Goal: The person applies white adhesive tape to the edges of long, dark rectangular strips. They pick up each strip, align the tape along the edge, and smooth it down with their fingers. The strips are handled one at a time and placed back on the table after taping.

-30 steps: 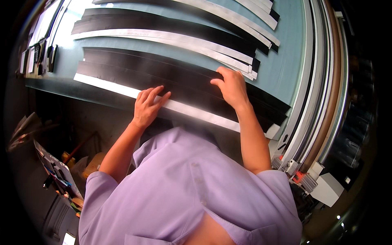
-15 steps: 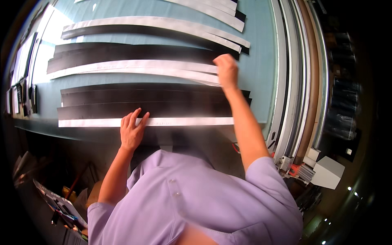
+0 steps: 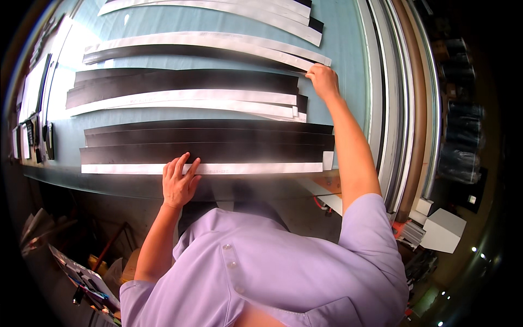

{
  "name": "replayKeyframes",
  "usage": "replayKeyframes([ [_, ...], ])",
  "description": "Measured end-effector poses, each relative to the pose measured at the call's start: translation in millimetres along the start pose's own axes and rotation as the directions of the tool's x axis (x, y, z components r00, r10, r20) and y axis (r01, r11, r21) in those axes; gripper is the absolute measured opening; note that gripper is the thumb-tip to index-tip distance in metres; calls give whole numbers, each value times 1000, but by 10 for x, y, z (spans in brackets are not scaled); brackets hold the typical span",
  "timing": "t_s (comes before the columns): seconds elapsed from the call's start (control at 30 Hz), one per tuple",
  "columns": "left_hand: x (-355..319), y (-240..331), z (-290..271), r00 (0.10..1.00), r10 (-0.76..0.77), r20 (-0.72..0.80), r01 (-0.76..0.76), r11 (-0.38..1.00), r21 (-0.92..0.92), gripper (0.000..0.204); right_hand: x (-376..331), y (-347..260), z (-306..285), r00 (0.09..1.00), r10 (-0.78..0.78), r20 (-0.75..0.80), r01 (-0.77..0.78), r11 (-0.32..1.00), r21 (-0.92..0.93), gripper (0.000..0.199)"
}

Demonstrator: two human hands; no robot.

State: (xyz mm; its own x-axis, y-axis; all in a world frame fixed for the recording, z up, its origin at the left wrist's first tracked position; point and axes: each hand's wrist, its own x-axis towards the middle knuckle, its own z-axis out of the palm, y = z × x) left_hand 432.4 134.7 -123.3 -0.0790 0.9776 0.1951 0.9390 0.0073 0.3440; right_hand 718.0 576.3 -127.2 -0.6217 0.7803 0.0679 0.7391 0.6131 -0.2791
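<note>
My left hand [image 3: 180,180] lies open with its fingers spread over the near edge of the front stack of black strips with white borders [image 3: 234,152]. Its fingertips rest on the black part, across the white border. Farther off on the right, my right hand [image 3: 323,80] is closed, its fingertips pinched at the right end of a long black strip with a white border [image 3: 218,53]. The exact grip there is partly hidden. Between the two hands lies another overlapping group of black and white strips [image 3: 185,82].
More white-edged strips [image 3: 261,15] lie at the far side of the blue-green table [image 3: 348,71]. Long metal rails [image 3: 389,98] run along the right, with a white box-shaped part [image 3: 442,231] near their end. Small dark tools [image 3: 50,140] sit at the left edge.
My right hand has moved farther away and slightly right, from the middle group's right end to the end of the strip beyond it. My left hand stays on the front stack.
</note>
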Motion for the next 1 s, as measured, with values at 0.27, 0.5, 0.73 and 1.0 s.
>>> replayKeyframes([
  [0.27, 53, 58, -3, 1000, -8, 14, 8, 1000, -1, 66, 124, 60, -414, 994, -8, -110, 24, 989, 148, 12],
  [0.5, 229, 479, -26, 987, -20, -161, 13, 999, -40, 71, -1324, -1268, -680, 774, -433, -462, 528, 844, 95, 7],
  [0.73, 904, 1503, -189, 937, 280, 209, -205, 924, -322, 15, -2882, -1475, -429, 947, 106, -303, 99, 801, 591, 11],
  [1.0, 1437, 1995, 550, 781, -20, 624, 273, 910, -313, 20, -2904, 127, -71, 969, 231, -86, -170, 879, 446, 13],
])
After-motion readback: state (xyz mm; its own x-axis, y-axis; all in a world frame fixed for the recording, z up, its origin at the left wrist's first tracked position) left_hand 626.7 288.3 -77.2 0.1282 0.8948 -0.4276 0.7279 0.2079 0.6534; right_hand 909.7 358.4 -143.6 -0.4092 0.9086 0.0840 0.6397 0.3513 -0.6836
